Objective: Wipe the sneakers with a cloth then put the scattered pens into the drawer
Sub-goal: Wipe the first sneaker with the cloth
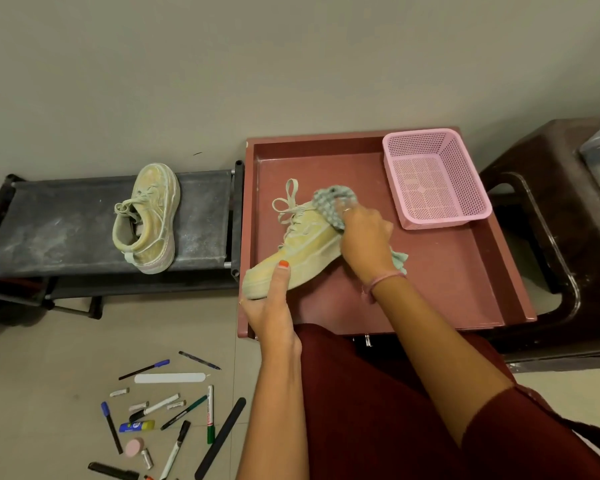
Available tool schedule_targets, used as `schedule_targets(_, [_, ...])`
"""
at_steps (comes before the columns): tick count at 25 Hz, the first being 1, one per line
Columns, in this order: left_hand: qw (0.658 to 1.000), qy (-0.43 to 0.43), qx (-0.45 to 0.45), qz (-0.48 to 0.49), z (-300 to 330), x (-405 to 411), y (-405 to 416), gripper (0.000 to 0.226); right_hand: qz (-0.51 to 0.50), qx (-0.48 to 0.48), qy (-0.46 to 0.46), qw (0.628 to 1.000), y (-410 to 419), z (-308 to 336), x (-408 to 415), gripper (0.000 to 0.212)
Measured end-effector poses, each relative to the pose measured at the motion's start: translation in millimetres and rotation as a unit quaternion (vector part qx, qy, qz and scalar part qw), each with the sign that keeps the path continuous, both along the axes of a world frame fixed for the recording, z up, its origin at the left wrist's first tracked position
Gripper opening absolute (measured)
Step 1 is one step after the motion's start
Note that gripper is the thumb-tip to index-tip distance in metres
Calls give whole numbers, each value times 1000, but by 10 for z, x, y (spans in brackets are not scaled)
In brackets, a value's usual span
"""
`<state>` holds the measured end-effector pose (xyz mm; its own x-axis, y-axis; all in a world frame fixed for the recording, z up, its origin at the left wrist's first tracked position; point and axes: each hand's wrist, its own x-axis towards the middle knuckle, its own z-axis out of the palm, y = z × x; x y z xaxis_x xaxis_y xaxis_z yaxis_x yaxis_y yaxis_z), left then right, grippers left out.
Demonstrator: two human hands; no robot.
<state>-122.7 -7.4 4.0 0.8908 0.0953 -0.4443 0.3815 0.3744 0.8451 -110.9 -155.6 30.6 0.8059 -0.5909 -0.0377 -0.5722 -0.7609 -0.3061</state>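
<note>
A pale yellow sneaker [302,244] lies on its side over the open reddish drawer [458,271]. My left hand [271,306] grips its heel end, thumb on top. My right hand [364,233] holds a grey-green checked cloth [329,202] bunched against the shoe's toe and laces. The second sneaker [149,220] stands on a dusty black shoe rack [56,230] to the left. Several pens and markers [174,414] lie scattered on the floor at the lower left.
A pink plastic basket [433,178] sits in the drawer's back right corner. A dark brown plastic stool [561,237] stands to the right. Among the pens lie a glue stick [137,426], a pink eraser [134,446] and nail files. My lap in dark red cloth fills the lower right.
</note>
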Motion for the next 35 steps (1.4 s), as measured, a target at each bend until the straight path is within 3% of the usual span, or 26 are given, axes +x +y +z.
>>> schedule_targets(2, [1000, 1, 1, 2, -6, -7, 15, 37, 96, 28, -106, 989, 300, 40, -165, 57])
schedule_targets(5, [1000, 10, 0, 9, -2, -6, 15, 39, 134, 57, -200, 969, 378, -38, -304, 49])
schedule_targets(8, [1000, 3, 0, -5, 17, -37, 11, 50, 100, -16, -162, 982, 24, -106, -112, 48])
schedule_targets(11, [1000, -3, 4, -17, 20, -37, 19, 57, 30, 3, -64, 998, -106, 33, 106, 45])
schedule_targets(13, [1000, -8, 8, -18, 27, -33, 16, 60, 30, 21, -45, 998, 48, 112, 149, 46])
schedule_targets(17, [1000, -12, 5, -14, 47, -33, 18, 70, 103, -15, -78, 991, 227, 8, -166, 60])
schedule_targets(19, [1000, -15, 12, -19, 49, -28, 11, 65, 64, -24, -99, 993, 28, -132, -268, 62])
schedule_targets(23, [999, -11, 22, -24, 56, -53, 15, 58, -113, 145, -52, 981, -217, -303, -247, 44])
schedule_targets(27, [999, -27, 8, -32, 62, -16, 10, 73, -11, 155, -131, 979, 336, -303, -499, 86])
schedule_targets(29, [999, -24, 2, -27, 55, -16, 2, 77, 60, 130, -167, 976, 692, -199, -668, 82])
schedule_targets(31, [1000, -18, 1, -23, 24, -20, 15, 76, 133, 38, -191, 972, 840, -154, -727, 67])
schedule_targets(35, [1000, -12, 15, -24, 42, -32, 10, 77, 114, -43, -85, 989, 385, -178, -380, 55])
